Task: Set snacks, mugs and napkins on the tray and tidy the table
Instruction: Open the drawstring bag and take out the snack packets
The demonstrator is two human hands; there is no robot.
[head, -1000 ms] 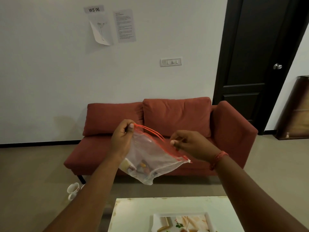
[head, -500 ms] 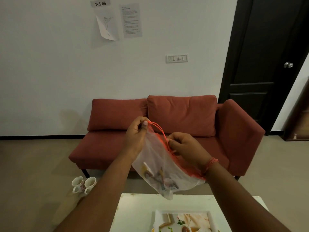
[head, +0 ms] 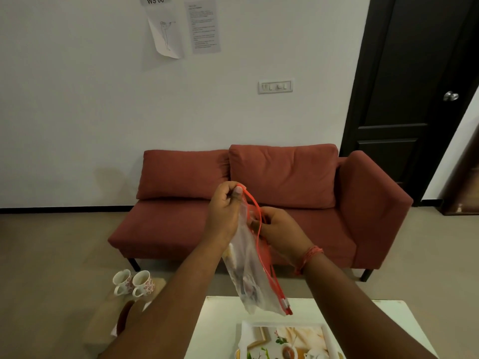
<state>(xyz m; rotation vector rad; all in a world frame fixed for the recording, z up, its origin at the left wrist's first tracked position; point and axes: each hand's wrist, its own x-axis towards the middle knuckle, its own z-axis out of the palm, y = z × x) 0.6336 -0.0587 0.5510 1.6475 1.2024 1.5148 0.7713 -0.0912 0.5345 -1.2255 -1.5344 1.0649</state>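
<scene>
I hold a clear zip bag with a red seal strip in the air above the white table. Snacks show dimly through the plastic near its lower end. My left hand pinches the bag's top corner. My right hand grips the red strip just below it, and the bag hangs steeply down between them. A white tray with a printed picture lies on the table at the bottom edge. Two white mugs with a red flower pattern stand on a low wooden stool to the left.
A red two-seat sofa stands against the white wall behind the table. A dark door is at the right. The wooden stool sits beside the table's left edge, partly behind my left forearm.
My hands have drawn close together and the bag has swung from nearly flat to hanging steeply down. The view has tilted down, so the mugs, stool and tray show more.
</scene>
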